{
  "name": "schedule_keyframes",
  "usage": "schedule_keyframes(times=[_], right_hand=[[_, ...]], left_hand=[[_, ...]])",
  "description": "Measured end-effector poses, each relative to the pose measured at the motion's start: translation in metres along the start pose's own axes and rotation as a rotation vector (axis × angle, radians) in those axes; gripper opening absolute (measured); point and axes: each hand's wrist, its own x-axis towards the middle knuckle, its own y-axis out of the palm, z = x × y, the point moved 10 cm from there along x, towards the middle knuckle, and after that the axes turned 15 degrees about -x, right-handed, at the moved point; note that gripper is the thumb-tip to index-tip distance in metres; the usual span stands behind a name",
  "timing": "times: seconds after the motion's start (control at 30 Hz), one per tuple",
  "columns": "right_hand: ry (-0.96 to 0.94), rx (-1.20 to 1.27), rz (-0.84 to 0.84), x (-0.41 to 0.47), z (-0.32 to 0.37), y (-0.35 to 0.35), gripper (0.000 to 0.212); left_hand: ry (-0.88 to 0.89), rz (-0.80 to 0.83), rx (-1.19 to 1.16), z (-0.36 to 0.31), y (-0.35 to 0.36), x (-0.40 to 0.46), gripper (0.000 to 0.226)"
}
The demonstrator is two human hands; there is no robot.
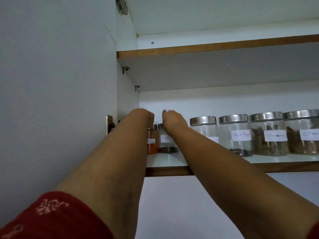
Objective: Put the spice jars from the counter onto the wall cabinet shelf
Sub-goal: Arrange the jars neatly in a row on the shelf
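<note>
Both my arms reach up into the wall cabinet shelf [165,160]. My left hand [143,116] is bent over the steel lid of a small jar of orange powder [152,144], with its fingers curled down onto the lid. My right hand [172,119] sits the same way on the lid of a small jar with dark seeds at the bottom [168,146]. The two jars stand side by side at the shelf's left end. Most of my fingers are hidden behind the hands.
Several larger labelled glass jars with steel lids stand in a row to the right, starting with one [203,128] close to my right forearm. The cabinet side wall [127,100] is just left of my left hand. An upper shelf [207,69] hangs overhead.
</note>
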Motion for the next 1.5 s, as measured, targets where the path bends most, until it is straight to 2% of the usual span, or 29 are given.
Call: schedule_keyframes(times=[0.07,0.13,0.23,0.3,0.37,0.47,0.53,0.7,0.8,0.93,1.03,1.3,1.5], right_hand=[[-0.029,0.071,-0.145,-0.014,-0.005,-0.033,0.057],[-0.045,0.115,-0.282,-0.028,-0.023,-0.072,0.052],[-0.034,0.158,-0.517,-0.045,-0.066,-0.126,0.043],[0.023,0.199,-0.530,-0.048,-0.106,-0.141,0.046],[0.087,0.204,-0.459,-0.049,-0.143,-0.140,0.043],[0.115,0.223,-0.273,-0.058,-0.179,-0.118,0.032],[0.113,0.189,-0.167,-0.069,-0.192,-0.100,0.030],[0.040,0.107,-0.089,-0.087,-0.202,-0.076,0.026],[-0.028,0.031,-0.007,-0.093,-0.199,-0.058,0.028],[-0.057,-0.030,0.002,-0.088,-0.199,-0.052,0.036],[-0.052,-0.044,0.016,-0.079,-0.195,-0.045,0.044],[-0.023,-0.083,0.041,-0.033,-0.181,-0.004,0.042],[-0.077,-0.138,0.072,-0.001,-0.159,0.025,0.038]], left_hand=[[0.055,-0.104,-0.220,-0.011,-0.005,-0.013,0.066],[0.147,-0.208,-0.493,-0.025,-0.022,-0.027,0.068],[0.268,-0.308,-0.878,-0.041,-0.043,-0.049,0.037],[0.369,-0.393,-0.957,-0.061,-0.059,-0.071,0.020],[0.480,-0.475,-0.859,-0.092,-0.074,-0.097,0.018],[0.544,-0.442,-0.561,-0.138,-0.073,-0.118,0.026],[0.504,-0.406,-0.434,-0.154,-0.068,-0.121,0.029],[0.431,-0.361,-0.336,-0.175,-0.054,-0.119,0.030],[0.397,-0.390,-0.327,-0.185,-0.042,-0.115,0.025],[0.339,-0.454,-0.355,-0.178,-0.045,-0.102,0.020],[0.331,-0.443,-0.356,-0.172,-0.044,-0.087,0.027],[0.369,-0.374,-0.417,-0.152,-0.032,-0.042,0.032],[0.334,-0.335,-0.395,-0.142,-0.012,-0.009,0.038]])
